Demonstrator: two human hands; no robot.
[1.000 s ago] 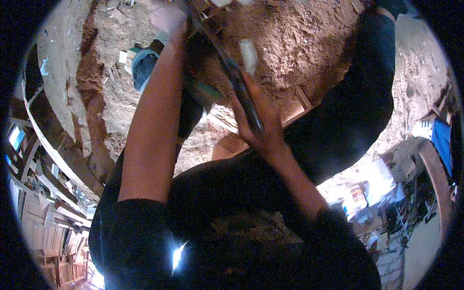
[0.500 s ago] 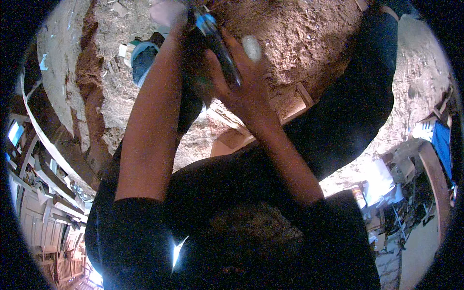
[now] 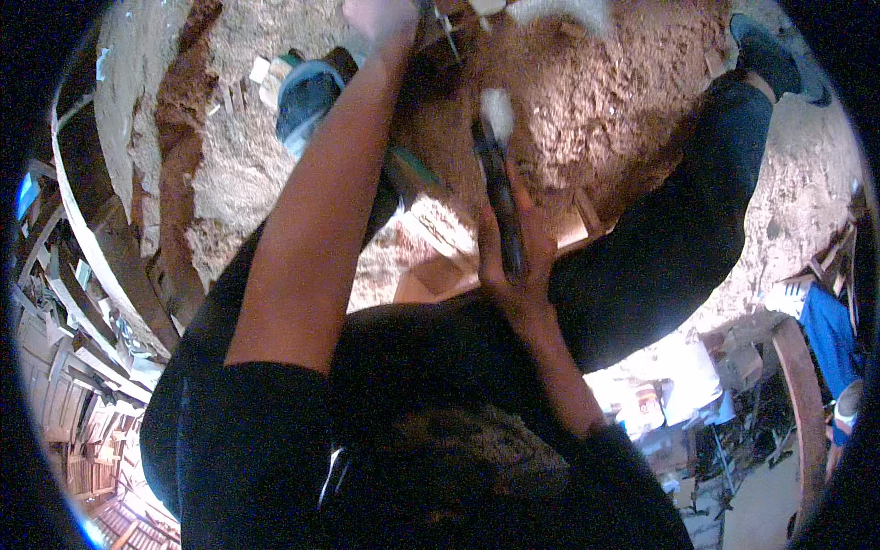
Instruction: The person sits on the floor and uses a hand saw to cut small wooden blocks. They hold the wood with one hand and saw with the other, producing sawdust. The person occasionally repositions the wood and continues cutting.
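My right hand (image 3: 520, 247), near the middle of the view, has its fingers closed round a long dark tool handle (image 3: 501, 197). The handle points away from me, slightly to the left. Its far end meets a pale, blurred patch (image 3: 498, 115), so the kind of tool cannot be made out. My left hand (image 3: 383, 16) reaches to the top edge, bright and smeared, beside a dark object (image 3: 435, 32) that I cannot identify. The left fingers do not show clearly. Beyond my left forearm stands a bucket (image 3: 307, 105) with a bluish rim and dark inside.
Brown, crumbly ground (image 3: 596, 101) spreads ahead. Pieces of wood (image 3: 431, 275) lie between my legs, and my right shoe (image 3: 779, 60) rests at the upper right. A curved board (image 3: 802, 394), blue cloth (image 3: 830, 330) and clutter lie at the right; timber (image 3: 73, 312) fills the left.
My right hand has moved back toward me and to the right with the dark-handled tool, away from my left hand. The view has shifted a little, and my left hand sits nearer the top edge.
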